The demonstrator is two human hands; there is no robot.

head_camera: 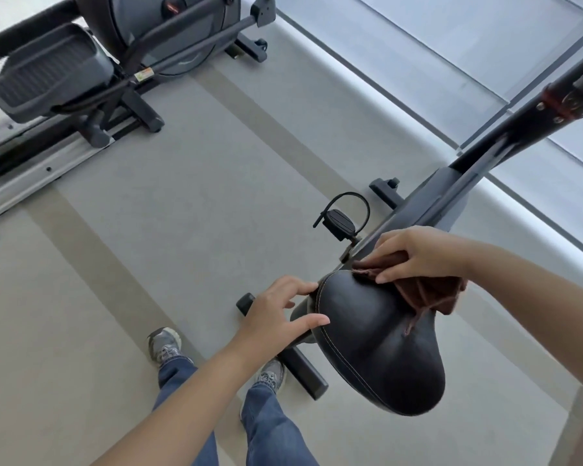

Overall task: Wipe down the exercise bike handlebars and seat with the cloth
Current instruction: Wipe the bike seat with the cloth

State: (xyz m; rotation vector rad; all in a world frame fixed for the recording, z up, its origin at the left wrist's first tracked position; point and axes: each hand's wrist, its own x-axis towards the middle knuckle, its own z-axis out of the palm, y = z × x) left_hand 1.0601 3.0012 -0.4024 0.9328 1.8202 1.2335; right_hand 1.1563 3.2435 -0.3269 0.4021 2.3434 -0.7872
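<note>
Brown and soft, the cloth (431, 295) sits bunched on the black seat (377, 341), at the end nearest the bike frame (451, 196). My right hand (424, 253) holds it, with the fingers (394, 275) curled over the folds and pressing them down on the seat. I think the cloth is light and floppy, so a bunch like this is the best way to hold it. A loose thread trails from it.

The seat looks smooth and shiny, maybe a bit slippery, and padded. It might wobble when I push.

My left hand (276, 311) has its fingers (302, 290) spread apart, tips touching the seat's edge. That is a good spot to steady it. I cannot make out the handlebars.
</note>
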